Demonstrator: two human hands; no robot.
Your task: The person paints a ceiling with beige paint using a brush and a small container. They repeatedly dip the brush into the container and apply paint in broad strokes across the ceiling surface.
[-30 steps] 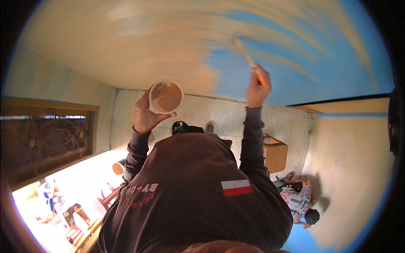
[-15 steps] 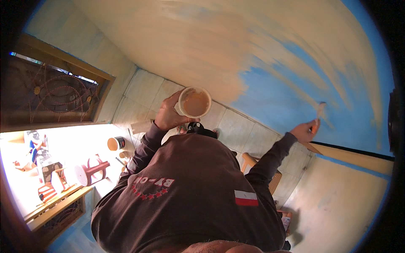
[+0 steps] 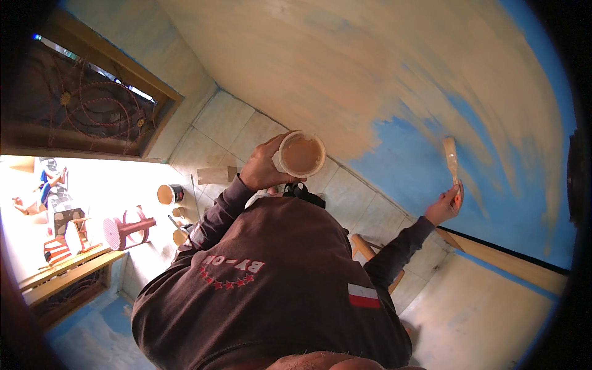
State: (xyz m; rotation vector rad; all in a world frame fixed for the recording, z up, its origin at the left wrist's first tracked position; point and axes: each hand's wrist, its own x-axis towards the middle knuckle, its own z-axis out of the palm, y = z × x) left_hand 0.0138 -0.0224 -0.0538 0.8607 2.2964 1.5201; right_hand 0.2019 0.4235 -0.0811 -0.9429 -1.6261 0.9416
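My left hand [image 3: 264, 165] grips the side of a round white tub [image 3: 302, 154], which I hold out in front of my chest. Beige paint partly fills it, with smears on the inner wall. On the right, my right hand [image 3: 445, 205] is closed around the handle of a paintbrush [image 3: 452, 161]. The brush points up toward the wall [image 3: 401, 145], its bristles coated in beige. I cannot tell whether the bristles touch the surface. Around the brush the wall is bright blue with long beige streaks; farther left and up it is mostly beige.
Left of me on the tiled floor [image 3: 228, 117] stand a paint bucket [image 3: 166, 194] and smaller tubs [image 3: 180, 236]. A plastic stool [image 3: 126, 228] is by the bright doorway, below a grilled window [image 3: 92, 102]. A wooden chair [image 3: 364, 246] stands under my right arm.
My right hand has shifted slightly, and the brush now shows at full length, tilted upward. The tub sits a little farther right in view, and the whole view has turned slightly.
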